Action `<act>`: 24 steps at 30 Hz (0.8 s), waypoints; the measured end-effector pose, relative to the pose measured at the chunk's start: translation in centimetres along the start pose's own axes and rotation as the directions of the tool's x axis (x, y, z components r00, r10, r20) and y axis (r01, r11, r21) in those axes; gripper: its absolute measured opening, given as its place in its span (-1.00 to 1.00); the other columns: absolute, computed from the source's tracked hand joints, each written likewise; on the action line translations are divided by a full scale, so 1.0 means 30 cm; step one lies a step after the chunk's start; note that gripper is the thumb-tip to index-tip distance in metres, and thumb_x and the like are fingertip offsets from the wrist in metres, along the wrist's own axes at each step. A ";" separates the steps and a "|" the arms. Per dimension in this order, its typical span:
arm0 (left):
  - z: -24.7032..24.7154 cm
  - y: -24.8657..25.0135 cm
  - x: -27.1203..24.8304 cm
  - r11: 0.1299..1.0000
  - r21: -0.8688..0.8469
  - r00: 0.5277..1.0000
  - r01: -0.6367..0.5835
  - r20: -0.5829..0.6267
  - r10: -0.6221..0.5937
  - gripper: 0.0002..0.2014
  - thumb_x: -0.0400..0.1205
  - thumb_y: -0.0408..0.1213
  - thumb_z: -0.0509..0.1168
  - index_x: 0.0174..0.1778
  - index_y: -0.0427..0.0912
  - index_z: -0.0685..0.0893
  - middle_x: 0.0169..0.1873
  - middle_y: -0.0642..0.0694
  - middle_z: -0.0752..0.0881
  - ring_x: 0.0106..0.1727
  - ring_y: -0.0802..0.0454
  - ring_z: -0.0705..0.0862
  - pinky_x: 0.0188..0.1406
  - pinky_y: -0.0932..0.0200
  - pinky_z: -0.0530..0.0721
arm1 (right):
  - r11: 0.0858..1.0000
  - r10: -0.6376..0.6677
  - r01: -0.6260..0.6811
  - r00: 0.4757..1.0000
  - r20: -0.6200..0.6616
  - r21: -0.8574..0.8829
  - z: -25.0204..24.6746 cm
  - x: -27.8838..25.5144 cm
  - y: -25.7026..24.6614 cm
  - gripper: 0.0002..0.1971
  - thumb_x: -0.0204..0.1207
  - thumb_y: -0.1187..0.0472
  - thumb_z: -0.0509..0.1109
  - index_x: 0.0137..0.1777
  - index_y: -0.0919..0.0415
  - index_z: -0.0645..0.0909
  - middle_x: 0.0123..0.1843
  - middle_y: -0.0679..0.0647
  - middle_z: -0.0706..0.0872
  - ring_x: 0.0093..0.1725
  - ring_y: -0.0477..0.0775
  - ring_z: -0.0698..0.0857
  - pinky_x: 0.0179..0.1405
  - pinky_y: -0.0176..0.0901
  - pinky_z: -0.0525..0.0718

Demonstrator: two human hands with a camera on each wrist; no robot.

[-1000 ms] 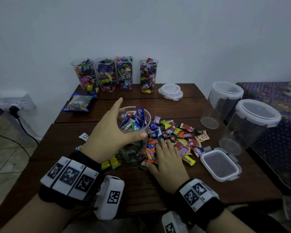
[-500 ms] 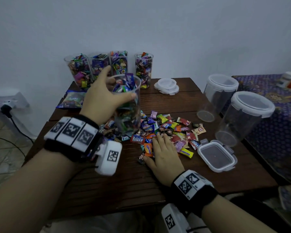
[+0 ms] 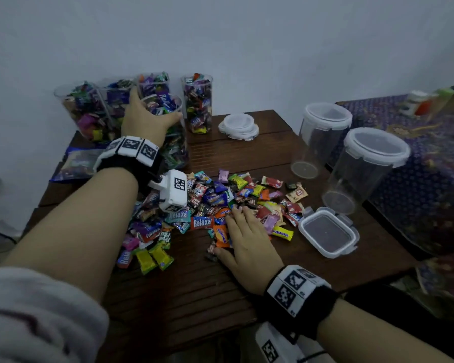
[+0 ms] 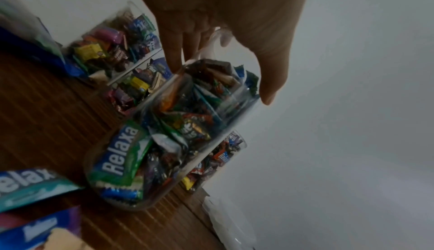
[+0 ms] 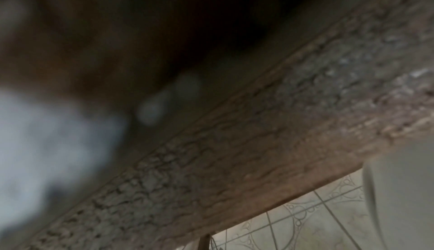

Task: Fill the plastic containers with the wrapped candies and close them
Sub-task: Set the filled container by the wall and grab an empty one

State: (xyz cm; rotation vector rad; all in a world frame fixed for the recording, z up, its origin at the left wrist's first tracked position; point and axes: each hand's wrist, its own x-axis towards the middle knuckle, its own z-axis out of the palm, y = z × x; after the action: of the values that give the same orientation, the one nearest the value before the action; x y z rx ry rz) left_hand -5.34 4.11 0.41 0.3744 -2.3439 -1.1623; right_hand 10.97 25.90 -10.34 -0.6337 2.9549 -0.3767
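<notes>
Since a second ago, your left hand (image 3: 147, 119) has carried the filled container (image 3: 172, 132) to ten o'clock, fingers wrapped around its rim, beside other filled containers (image 3: 197, 103). Your right hand (image 3: 247, 244) lies flat on the candies (image 3: 220, 203) at the table's (image 3: 194, 297) center.

Left hand (image 3: 147, 121) grips a candy-filled clear container (image 3: 168, 132) by its rim, at the back of the wooden table (image 3: 194, 297) just in front of four other filled containers (image 3: 198, 103). Right hand (image 3: 247, 244) lies flat, fingers straight, on the near edge of the loose candy pile (image 3: 215, 205). To the right: stacked round lids (image 3: 238, 126), two empty lidded jars (image 3: 323, 137), a small shut rectangular box (image 3: 328, 231).
</notes>
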 end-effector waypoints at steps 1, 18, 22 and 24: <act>0.017 -0.008 0.021 1.000 0.004 1.000 0.013 0.009 -0.013 0.11 0.32 0.17 0.52 0.67 -0.11 0.07 0.46 -0.15 0.50 0.43 -0.12 0.50 0.40 -0.02 0.49 | 1.000 0.003 -0.003 1.000 0.002 0.007 -0.002 -0.002 0.000 0.07 0.28 -0.50 -0.44 0.67 0.18 -0.01 0.71 0.07 -0.12 0.68 0.08 -0.24 0.62 -0.02 -0.23; 0.108 -0.030 0.100 0.998 -0.055 0.999 -0.014 0.047 0.017 0.08 0.43 0.01 0.52 0.68 -0.15 -0.06 0.50 -0.08 0.43 0.48 -0.01 0.42 0.33 0.21 0.39 | 0.998 -0.021 0.026 0.995 -0.093 0.054 0.035 0.003 0.011 -0.06 0.49 -0.45 -0.36 0.65 0.23 0.12 0.70 0.12 0.05 0.61 0.00 -0.23 0.52 -0.02 -0.30; 0.087 -0.020 0.066 0.997 0.018 0.997 -0.075 -0.020 0.075 0.02 0.41 0.11 0.48 0.67 -0.07 0.04 0.61 -0.16 0.23 0.61 -0.09 0.24 0.54 -0.04 0.31 | 0.997 -0.015 0.019 0.999 -0.052 0.070 0.011 0.002 0.007 -0.09 0.41 -0.37 -0.29 0.67 0.19 0.02 0.71 0.08 -0.06 0.65 0.02 -0.26 0.52 -0.08 -0.37; 0.086 0.010 0.036 0.988 0.042 0.986 -0.150 -0.071 0.153 -0.07 0.46 0.10 0.44 0.66 -0.10 0.12 0.62 -0.14 0.22 0.62 -0.07 0.20 0.57 0.00 0.27 | 0.998 -0.008 0.010 0.999 -0.032 0.068 0.004 -0.002 0.005 -0.07 0.38 -0.38 -0.32 0.68 0.17 -0.01 0.71 0.05 -0.10 0.67 0.04 -0.25 0.55 -0.07 -0.32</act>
State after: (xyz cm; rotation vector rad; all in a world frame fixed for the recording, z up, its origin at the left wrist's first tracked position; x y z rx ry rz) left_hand -7.66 5.51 -0.33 0.2430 -2.2884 -1.0178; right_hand 10.97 26.04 -10.48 -0.6392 2.9552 -0.4897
